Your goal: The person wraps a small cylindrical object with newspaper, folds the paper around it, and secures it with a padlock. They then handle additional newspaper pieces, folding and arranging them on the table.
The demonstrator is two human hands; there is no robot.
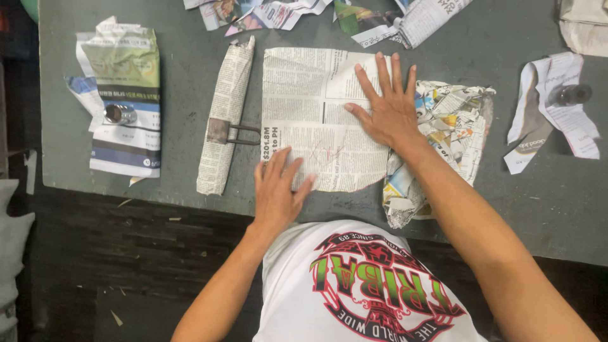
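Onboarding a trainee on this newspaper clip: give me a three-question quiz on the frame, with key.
1. True or false: both hands press flat on the rectangular printed newspaper sheet.
2. What lies on the long rolled newspaper tube? A) scissors B) rusty metal clip C) pen
3. Which hand is nearer the crumpled colourful newspaper wad?

Key:
1. True: left hand and right hand, fingers spread.
2. B.
3. The right hand.

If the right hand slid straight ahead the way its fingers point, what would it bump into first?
The right hand lies flat on the newspaper sheet, fingers pointing to the table's far edge. Past the sheet's top edge, it would probably meet the torn newspaper scraps first.
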